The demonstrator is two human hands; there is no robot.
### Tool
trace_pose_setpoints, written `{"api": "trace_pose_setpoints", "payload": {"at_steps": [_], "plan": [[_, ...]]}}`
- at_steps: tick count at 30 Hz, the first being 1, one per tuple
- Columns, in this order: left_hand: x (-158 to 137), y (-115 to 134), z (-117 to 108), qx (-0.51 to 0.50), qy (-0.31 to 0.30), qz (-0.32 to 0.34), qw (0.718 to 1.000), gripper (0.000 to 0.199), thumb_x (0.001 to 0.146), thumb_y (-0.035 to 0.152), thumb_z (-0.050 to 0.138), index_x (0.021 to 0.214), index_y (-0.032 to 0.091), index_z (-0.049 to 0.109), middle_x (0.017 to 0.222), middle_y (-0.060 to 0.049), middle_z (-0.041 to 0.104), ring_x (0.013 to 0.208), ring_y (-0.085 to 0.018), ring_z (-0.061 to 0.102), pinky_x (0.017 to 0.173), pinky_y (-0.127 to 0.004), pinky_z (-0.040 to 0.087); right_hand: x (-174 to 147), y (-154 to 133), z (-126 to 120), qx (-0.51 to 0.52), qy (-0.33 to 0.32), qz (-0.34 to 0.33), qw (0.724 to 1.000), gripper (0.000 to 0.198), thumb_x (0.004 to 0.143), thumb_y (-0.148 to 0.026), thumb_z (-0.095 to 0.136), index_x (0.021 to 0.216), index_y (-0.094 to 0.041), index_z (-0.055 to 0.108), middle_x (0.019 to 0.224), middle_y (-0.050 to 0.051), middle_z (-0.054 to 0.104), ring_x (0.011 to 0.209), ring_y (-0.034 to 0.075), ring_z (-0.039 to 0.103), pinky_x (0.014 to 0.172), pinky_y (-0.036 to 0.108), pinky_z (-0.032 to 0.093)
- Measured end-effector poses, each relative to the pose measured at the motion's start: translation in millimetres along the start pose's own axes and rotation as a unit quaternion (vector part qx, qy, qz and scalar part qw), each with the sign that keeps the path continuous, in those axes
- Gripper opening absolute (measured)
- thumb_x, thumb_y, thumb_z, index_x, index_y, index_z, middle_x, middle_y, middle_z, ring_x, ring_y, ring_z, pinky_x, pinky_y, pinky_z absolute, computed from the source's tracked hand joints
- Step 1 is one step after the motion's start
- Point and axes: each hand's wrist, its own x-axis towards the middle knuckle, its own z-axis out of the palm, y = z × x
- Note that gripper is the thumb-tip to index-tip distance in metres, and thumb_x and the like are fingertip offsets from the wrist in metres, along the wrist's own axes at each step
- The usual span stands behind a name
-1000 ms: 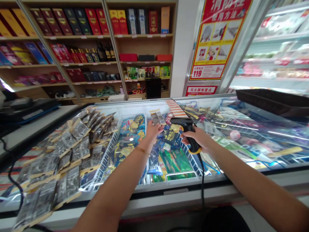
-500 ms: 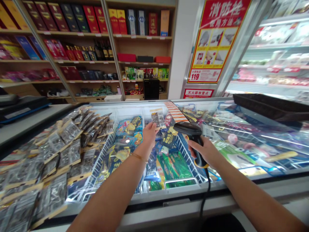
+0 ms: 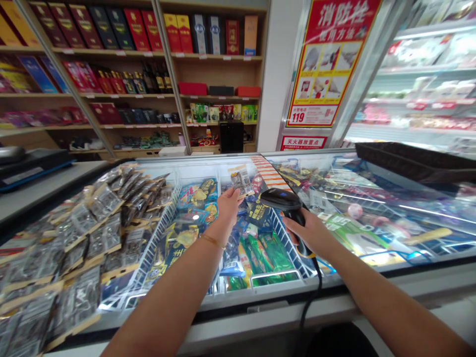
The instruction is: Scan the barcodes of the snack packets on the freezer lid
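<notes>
My left hand (image 3: 228, 202) pinches the near edge of a small clear packet (image 3: 241, 181) with dark contents and a tan strip, held above the glass top of a chest freezer (image 3: 178, 161). In my right hand (image 3: 307, 229) is a black barcode scanner (image 3: 281, 199), gripped by its handle, its head to the right of the packet and apart from it. A cable runs down from the scanner. Many similar packets (image 3: 106, 201) lie heaped on the left. Beneath the glass, wire baskets hold blue bags (image 3: 232, 253) and green ice-cream wrappers (image 3: 266, 250).
A black tray (image 3: 412, 161) rests on the freezer's right end. At far left a counter (image 3: 55, 176) carries a dark device. Shelves (image 3: 219, 72) of boxes and bottles stand behind, with a red fire-hydrant poster (image 3: 320, 59) beside them.
The scanner in my right hand has shifted slightly left, closer to the packet. My left hand keeps hold of the packet, nearly still. The view has shifted slightly.
</notes>
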Motion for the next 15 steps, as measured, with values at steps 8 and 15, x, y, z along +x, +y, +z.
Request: {"api": "trace_pose_setpoints", "payload": {"at_steps": [8,15], "plan": [[-0.3,4.1,4.7,0.004,0.052,-0.028,0.998,0.011,0.080,0.016,0.079,0.078,0.014,0.068,0.073,0.001,0.066,0.074,-0.010,0.067,0.093,-0.034,0.059,8.9,5.3,-3.4,0.082,-0.011,-0.001,0.997,0.039,0.078,-0.054,0.072,0.085,-0.021,0.053,0.055,-0.004,0.058,0.040,0.012,0.052,0.043,0.026,0.042],[-5.3,-9.2,59.3,0.034,0.023,-0.096,0.995,0.009,0.086,0.011,0.074,0.090,0.015,0.067,0.083,-0.003,0.068,0.079,-0.015,0.070,0.088,-0.037,0.062,-6.7,14.7,-55.2,0.189,0.092,0.049,0.976,0.047,0.068,-0.055,0.081,0.082,-0.020,0.052,0.060,-0.002,0.060,0.041,0.011,0.053,0.039,0.024,0.041]]}}
